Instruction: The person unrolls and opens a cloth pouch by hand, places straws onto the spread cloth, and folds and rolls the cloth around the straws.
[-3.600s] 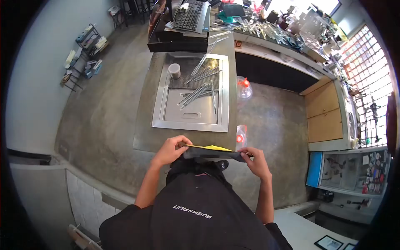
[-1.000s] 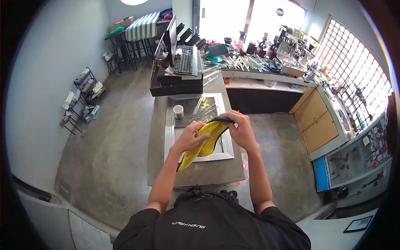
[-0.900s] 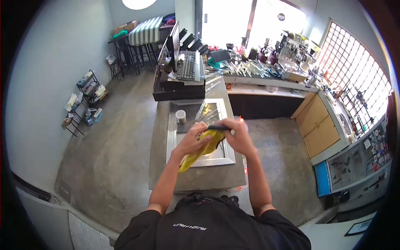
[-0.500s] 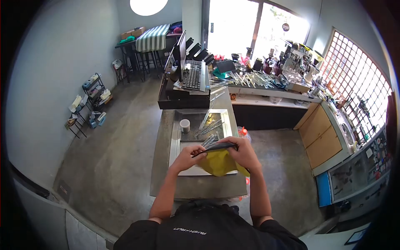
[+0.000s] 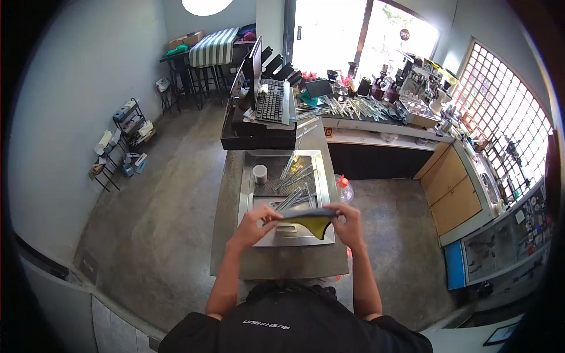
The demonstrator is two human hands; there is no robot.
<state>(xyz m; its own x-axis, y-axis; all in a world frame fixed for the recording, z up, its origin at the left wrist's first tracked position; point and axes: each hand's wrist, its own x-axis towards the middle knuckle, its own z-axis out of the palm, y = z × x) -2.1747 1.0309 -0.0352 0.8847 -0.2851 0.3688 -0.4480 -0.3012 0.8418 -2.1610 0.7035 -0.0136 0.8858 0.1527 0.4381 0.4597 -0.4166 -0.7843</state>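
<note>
A yellow cloth with a grey side and dark edging [image 5: 315, 222] stretches between my two hands over the near part of a metal counter tray [image 5: 244, 197]. My left hand [image 5: 254, 228] pinches its left end. At the other end, the fingers of my right hand [image 5: 347, 225] are closed on the cloth, and its yellow part hangs down in a fold. Just beyond it, several thin, shiny, see-through sticks [image 5: 299, 197] lie loose in the tray. A white cylindrical container [image 5: 260, 174] stands on the tray's dark mesh part.
A keyboard [image 5: 272, 101] and monitor [image 5: 257, 67] sit on a black cash drawer [image 5: 259, 143] past the tray. Many more thin sticks [image 5: 359, 109] cover the back counter near an espresso machine [image 5: 419, 88]. A bottle with a red top [image 5: 344, 187] stands right of the counter.
The cloth has gone from bunched and hanging to pulled out lengthwise between my hands. My left hand moved slightly left, and both hands now sit a little lower.
</note>
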